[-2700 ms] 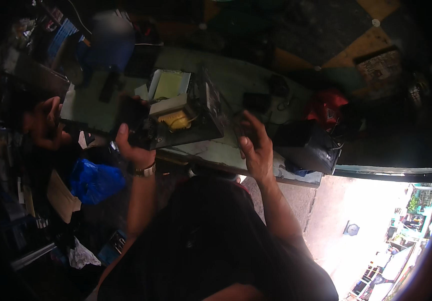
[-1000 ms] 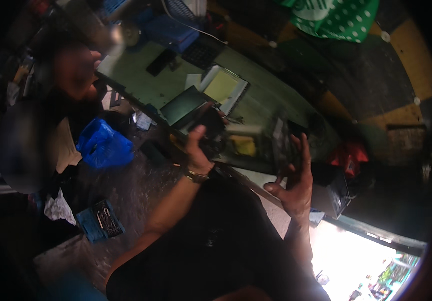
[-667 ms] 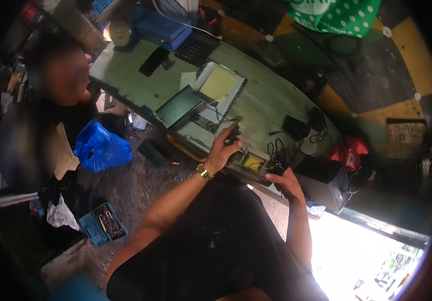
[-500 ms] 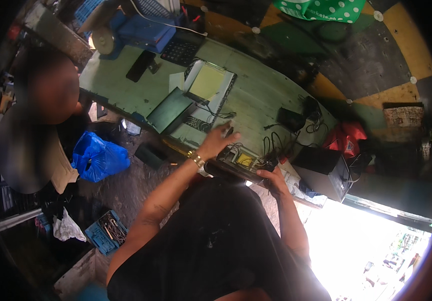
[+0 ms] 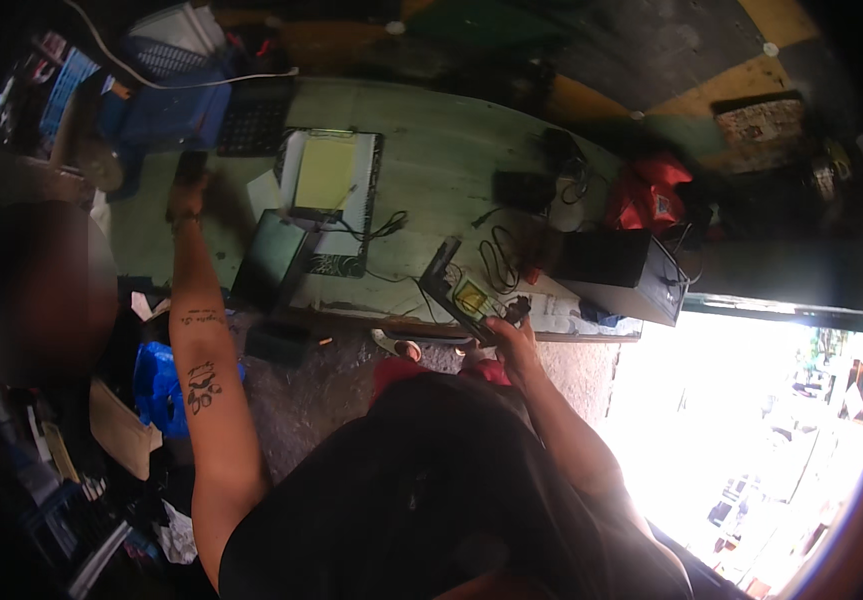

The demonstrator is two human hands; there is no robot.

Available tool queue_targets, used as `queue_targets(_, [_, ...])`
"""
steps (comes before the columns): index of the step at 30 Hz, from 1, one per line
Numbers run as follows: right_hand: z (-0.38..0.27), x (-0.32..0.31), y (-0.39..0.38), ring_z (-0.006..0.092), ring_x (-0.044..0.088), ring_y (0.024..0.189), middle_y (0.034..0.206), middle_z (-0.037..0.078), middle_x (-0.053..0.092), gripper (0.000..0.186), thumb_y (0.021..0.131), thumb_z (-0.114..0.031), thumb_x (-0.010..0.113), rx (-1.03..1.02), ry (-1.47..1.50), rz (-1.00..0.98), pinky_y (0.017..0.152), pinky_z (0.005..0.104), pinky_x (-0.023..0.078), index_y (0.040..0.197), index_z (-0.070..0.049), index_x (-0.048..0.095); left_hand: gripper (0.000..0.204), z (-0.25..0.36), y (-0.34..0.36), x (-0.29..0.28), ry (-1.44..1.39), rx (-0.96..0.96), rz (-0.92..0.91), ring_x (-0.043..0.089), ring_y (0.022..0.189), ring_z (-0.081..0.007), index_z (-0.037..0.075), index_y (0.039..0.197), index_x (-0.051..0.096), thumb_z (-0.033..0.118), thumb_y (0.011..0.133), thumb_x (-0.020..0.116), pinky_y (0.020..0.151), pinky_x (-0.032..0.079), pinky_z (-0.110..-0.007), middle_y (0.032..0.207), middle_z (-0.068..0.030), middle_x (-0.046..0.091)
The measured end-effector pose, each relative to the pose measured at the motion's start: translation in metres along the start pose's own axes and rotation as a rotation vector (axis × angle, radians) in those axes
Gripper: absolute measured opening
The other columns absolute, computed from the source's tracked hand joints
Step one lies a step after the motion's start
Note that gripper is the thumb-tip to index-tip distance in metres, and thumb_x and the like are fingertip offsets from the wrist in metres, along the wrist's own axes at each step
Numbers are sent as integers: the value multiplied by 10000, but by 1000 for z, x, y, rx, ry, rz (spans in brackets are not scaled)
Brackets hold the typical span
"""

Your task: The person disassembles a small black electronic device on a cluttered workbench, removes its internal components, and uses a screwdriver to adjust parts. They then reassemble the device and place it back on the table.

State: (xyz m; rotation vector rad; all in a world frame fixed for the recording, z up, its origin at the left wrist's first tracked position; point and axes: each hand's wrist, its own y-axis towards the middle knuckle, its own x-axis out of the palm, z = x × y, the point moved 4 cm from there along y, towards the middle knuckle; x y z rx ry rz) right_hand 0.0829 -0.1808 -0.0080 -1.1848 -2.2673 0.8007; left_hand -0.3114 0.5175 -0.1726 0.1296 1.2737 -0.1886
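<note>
My left hand point(image 5: 186, 203) reaches far across the table's left side and touches a dark flat thing point(image 5: 191, 164) that looks like a phone. Its fingers are smeared and partly hidden, so their grip does not show. Near the table's front edge, my right hand point(image 5: 517, 346) is closed on the near end of an opened black casing point(image 5: 440, 277) with a yellow part point(image 5: 470, 297) inside. The casing is held tilted over the edge. Left of it a dark box-shaped thing point(image 5: 273, 258) stands beside a notepad point(image 5: 327, 172) with yellow paper.
Coiled black cables point(image 5: 499, 262), a red bag point(image 5: 648, 195) and a black box point(image 5: 606, 262) sit on the right. A calculator point(image 5: 252, 125) and blue bin point(image 5: 176, 112) are at the far left. Another person point(image 5: 36, 300) is close on my left, by a blue bag point(image 5: 159, 385).
My left hand has left the opened casing and stretched to the far left of the table. My right hand has lifted and tilted the casing. The view has turned and shifted.
</note>
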Motion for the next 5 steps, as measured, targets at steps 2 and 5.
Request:
queue_targets(2, [-3,-3,9,186,628,624,1028,139,634,665,787,-148,835,-116,-52,71,395,292,435,1313,-60,439,465,-9,5,7,-226,207,170,719,1066,-290,203,1255,734,531,930,676,838,571,-450,1257,-79,731])
queue_targets(5, [-3,9,58,222,628,1114,1301,183,588,803,802,-154,809,-389,-251,182,965,321,515,1478,-98,379,546,-4,-13,-16,178,218,-2,614,1293,-203,274,1414,634,552,944,657,1110,455,-377,1448,-99,615])
